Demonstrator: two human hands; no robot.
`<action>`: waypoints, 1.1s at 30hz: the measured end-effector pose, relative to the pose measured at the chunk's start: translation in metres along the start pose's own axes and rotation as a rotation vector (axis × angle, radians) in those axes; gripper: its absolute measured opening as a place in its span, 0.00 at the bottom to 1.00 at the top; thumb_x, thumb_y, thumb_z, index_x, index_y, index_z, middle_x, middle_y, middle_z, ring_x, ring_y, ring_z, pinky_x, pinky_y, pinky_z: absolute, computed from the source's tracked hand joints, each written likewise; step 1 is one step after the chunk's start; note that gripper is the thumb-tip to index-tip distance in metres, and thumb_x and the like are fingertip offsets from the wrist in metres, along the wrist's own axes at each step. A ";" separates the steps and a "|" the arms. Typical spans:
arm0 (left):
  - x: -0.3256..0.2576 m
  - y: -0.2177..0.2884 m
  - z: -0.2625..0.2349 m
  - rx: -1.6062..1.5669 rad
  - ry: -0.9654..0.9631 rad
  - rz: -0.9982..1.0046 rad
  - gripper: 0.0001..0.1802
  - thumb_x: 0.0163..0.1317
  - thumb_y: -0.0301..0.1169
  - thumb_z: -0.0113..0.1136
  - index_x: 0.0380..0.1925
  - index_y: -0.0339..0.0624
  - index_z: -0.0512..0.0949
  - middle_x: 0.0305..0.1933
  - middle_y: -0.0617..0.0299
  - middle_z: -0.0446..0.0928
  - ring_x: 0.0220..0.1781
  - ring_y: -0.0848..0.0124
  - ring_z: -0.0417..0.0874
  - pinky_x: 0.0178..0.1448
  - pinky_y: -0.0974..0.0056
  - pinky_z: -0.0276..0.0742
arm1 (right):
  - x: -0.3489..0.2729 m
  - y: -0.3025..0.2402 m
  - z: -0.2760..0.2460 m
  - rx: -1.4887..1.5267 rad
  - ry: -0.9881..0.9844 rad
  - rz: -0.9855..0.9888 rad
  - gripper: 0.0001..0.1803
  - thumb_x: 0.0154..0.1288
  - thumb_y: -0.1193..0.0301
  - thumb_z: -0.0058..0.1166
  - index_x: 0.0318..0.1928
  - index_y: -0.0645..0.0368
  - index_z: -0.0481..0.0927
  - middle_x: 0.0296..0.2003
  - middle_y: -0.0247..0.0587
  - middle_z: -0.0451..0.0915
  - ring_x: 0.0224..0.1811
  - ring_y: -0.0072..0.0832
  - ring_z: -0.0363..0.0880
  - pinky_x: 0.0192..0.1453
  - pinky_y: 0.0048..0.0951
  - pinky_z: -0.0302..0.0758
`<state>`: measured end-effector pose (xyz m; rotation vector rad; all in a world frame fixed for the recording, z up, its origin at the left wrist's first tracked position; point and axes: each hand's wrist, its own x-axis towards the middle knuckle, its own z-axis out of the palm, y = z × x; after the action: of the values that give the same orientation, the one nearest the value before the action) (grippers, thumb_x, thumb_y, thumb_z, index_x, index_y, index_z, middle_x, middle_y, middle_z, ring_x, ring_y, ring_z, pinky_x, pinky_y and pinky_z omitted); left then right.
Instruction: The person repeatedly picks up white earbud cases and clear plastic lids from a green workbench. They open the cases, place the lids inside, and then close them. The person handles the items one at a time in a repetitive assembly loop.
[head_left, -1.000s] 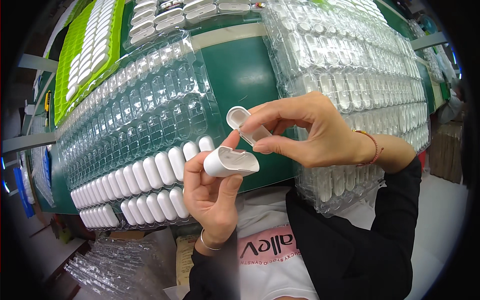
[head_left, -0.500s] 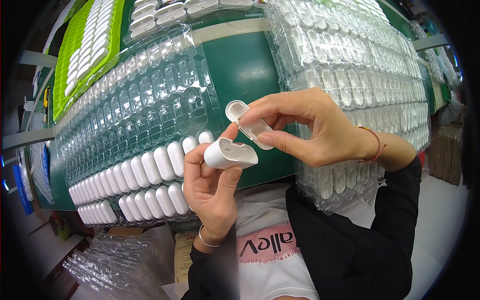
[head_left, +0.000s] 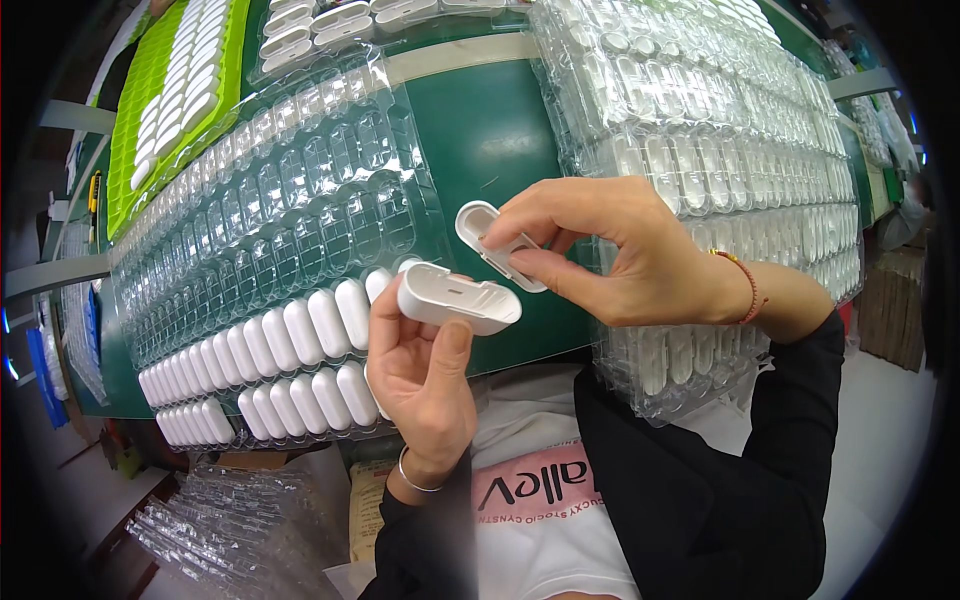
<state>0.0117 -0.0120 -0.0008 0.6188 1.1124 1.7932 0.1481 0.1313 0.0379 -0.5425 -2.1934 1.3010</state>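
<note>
My left hand [head_left: 428, 392] grips a white rounded plastic case shell [head_left: 440, 290] between thumb and fingers, its hollow side tilted up. A small slot shows inside it. Just beyond and to the right, my right hand [head_left: 630, 250] pinches a second white, oblong, hollow plastic part [head_left: 474, 218] by its edges; part of it is hidden behind the fingers. The two parts are close but apart. Beside my left hand, a clear blister tray [head_left: 275, 205] bears rows of closed-looking white oblong cases [head_left: 325, 320] in its near pockets.
Stacked clear trays of white shells [head_left: 690, 160] stand on the right of the green table [head_left: 480, 130]. A bright green tray [head_left: 125, 150] with white pieces lies far left. More white cases [head_left: 340, 25] sit at the back. Crumpled clear plastic [head_left: 235, 525] lies below the table's edge.
My left hand has turned the case shell so its hollow inside faces up more. The right-hand part has shifted slightly, with the fingers now reaching over its inside.
</note>
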 end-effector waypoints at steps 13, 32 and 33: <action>0.003 0.004 0.004 -0.003 -0.032 -0.087 0.25 0.63 0.25 0.60 0.57 0.28 0.64 0.51 0.53 0.75 0.53 0.71 0.77 0.58 0.66 0.73 | -0.006 -0.001 0.007 -0.242 0.069 -0.197 0.10 0.56 0.78 0.62 0.40 0.57 0.80 0.32 0.37 0.79 0.29 0.35 0.81 0.28 0.29 0.76; 0.007 -0.007 0.002 0.024 -0.046 0.009 0.22 0.56 0.21 0.67 0.48 0.32 0.68 0.46 0.54 0.76 0.48 0.70 0.80 0.54 0.67 0.77 | -0.011 0.000 0.005 -0.378 0.044 -0.279 0.15 0.46 0.84 0.61 0.37 0.58 0.81 0.34 0.41 0.79 0.27 0.34 0.80 0.26 0.28 0.75; 0.007 -0.008 0.000 0.006 -0.070 0.025 0.22 0.56 0.21 0.67 0.48 0.32 0.68 0.46 0.55 0.76 0.48 0.71 0.79 0.54 0.67 0.77 | -0.011 0.001 0.006 -0.370 0.056 -0.282 0.17 0.43 0.86 0.61 0.37 0.58 0.82 0.34 0.42 0.80 0.28 0.33 0.81 0.26 0.26 0.75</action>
<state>0.0118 -0.0044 -0.0087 0.6960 1.0675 1.7766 0.1534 0.1215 0.0324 -0.3792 -2.3731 0.7311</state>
